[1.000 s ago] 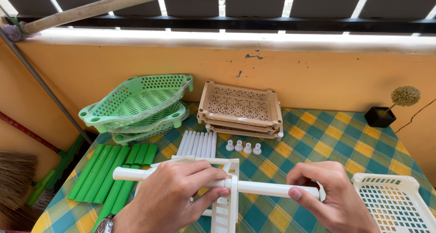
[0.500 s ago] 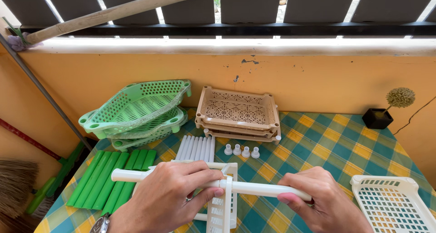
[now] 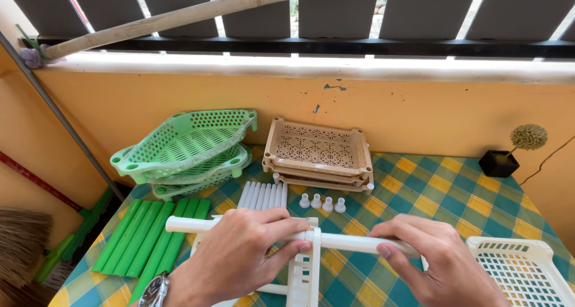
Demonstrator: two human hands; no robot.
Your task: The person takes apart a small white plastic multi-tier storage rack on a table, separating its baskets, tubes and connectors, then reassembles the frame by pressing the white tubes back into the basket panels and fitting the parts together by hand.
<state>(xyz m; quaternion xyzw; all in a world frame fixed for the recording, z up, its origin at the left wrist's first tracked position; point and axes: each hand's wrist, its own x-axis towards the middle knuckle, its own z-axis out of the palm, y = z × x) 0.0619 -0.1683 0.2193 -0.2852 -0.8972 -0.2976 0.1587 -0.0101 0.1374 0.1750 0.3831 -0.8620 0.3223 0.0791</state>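
My left hand (image 3: 239, 256) grips a white plastic tube (image 3: 185, 224) that runs level across the front of the table. My right hand (image 3: 437, 262) holds a second white tube (image 3: 359, 242) in line with it. The two tubes meet at the top corner of a white perforated shelf tray (image 3: 302, 277) that stands on edge between my hands. A wristwatch (image 3: 154, 290) shows on my left wrist.
Green perforated trays (image 3: 179, 148) are stacked at the back left, beige trays (image 3: 317, 154) at the back middle. Green tubes (image 3: 150, 238), spare white tubes (image 3: 260, 194) and small white caps (image 3: 323, 203) lie on the checked tablecloth. Another white tray (image 3: 527, 277) sits front right, a small potted plant (image 3: 509, 151) back right.
Both hands stay on the tubes. My right hand has slid left along its tube towards the tray corner, and the view has tilted slightly.
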